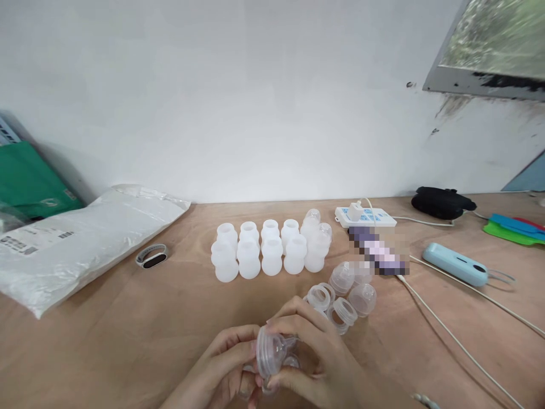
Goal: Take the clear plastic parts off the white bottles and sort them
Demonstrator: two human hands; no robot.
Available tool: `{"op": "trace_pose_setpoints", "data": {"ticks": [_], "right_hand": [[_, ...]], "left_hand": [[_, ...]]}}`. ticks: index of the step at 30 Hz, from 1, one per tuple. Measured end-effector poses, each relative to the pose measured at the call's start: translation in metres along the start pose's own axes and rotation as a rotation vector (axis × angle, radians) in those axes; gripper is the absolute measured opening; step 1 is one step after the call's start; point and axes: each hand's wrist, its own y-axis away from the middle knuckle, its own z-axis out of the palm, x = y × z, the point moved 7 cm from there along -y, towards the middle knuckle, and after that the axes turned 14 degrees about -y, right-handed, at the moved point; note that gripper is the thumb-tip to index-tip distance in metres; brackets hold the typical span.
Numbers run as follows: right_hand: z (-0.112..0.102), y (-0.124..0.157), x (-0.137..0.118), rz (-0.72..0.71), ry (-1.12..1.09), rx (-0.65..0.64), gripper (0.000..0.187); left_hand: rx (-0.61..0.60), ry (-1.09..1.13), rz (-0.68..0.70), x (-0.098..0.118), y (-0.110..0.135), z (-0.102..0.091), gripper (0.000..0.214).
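Near the table's front edge, my left hand (233, 360) grips the rim of a clear bottle nipple seated in a screw ring (267, 352). Wrapped around the same piece from the other side is my right hand (313, 346), its fingers on the ring. The nipple's tip points right, tilted on its side. More clear nipple parts (291, 362) show partly behind my fingers. Beyond stand several white baby bottles (249, 258) in two rows, and the rightmost pair have clear caps (324, 232) on top. To the right lie clear dome caps (363, 299) and loose screw rings (344, 311).
At the left are a white plastic parcel (97, 227) and a fitness band (152, 257). A power strip (368, 217), a phone (377, 250), a light-blue device (455, 264), cables and a black case (443, 203) occupy the right. The wall closes off the back.
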Motion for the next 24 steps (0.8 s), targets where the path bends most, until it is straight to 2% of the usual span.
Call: {"op": "trace_pose_setpoints", "data": {"ticks": [10,14,18,24], "right_hand": [[0.003,0.002,-0.003,-0.099,0.058,-0.038,0.032],[0.005,0.004,-0.001,-0.108,0.037,-0.045,0.033],[0.004,0.004,0.001,-0.072,-0.002,-0.029,0.026],[0.003,0.003,0.001,-0.001,-0.068,-0.023,0.027]], "left_hand": [[0.031,0.025,-0.034,-0.007,-0.001,-0.007,0.038],[-0.012,0.014,-0.046,-0.001,0.001,0.002,0.034],[-0.108,-0.021,-0.030,0.001,0.000,0.009,0.031],[-0.119,-0.026,-0.045,-0.008,-0.002,0.005,0.037]]}}
